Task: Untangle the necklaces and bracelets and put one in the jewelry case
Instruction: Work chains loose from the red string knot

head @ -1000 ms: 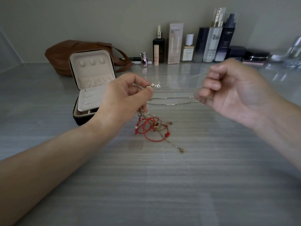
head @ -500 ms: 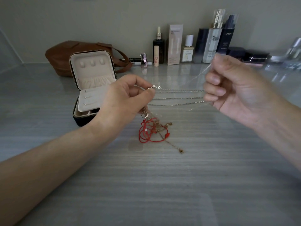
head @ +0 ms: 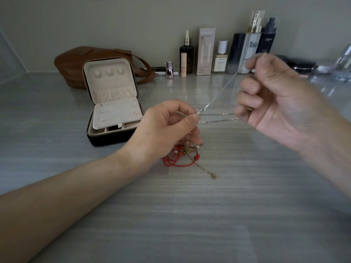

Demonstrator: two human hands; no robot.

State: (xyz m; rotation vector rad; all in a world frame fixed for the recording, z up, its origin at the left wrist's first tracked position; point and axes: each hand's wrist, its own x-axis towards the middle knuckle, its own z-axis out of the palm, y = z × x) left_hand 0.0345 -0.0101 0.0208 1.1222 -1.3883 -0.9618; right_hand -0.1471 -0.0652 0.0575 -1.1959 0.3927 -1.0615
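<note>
head view: a grey tabletop (head: pixel 190 215) with fine pale streaks and a slight gloss runs back to a plain grey-green wall (head: pixel 133 19). a row of cosmetic bottles (head: pixel 247 52) and a pale carton (head: pixel 206 50) stand along the wall, and left of them lies a brown leather bag (head: pixel 76 63). in front of the bag sits the jewelry case (head: pixel 110 80), black outside and cream inside. its lid is upright, with three small knobs above a gathered pocket, and a padded insert leans out of the base.

the left hand (head: pixel 167 128) is raised just right of the case. its thumb and forefinger pinch a silver chain (head: pixel 222 89), and its other fingers are curled under. the right hand (head: pixel 281 103) is higher and further right, slightly blurred. its thumb and forefinger pinch the same chain at its upper end, and its lower fingers curl round further strands (head: pixel 218 114) that run level between the two hands. the chain is taut on a slant above the table, rising from the left pinch to the right one.

the chain is thin and bright, with a small glinting piece close to the left fingertips. below the left hand the tangle (head: pixel 176 160) rests on the table: red cord loops with small white beads and gold bits. a gold chain (head: pixel 206 170) trails from it toward the near edge and ends in a clasp. whether the left hand's curled fingers hold the tangle cannot be told.
</note>
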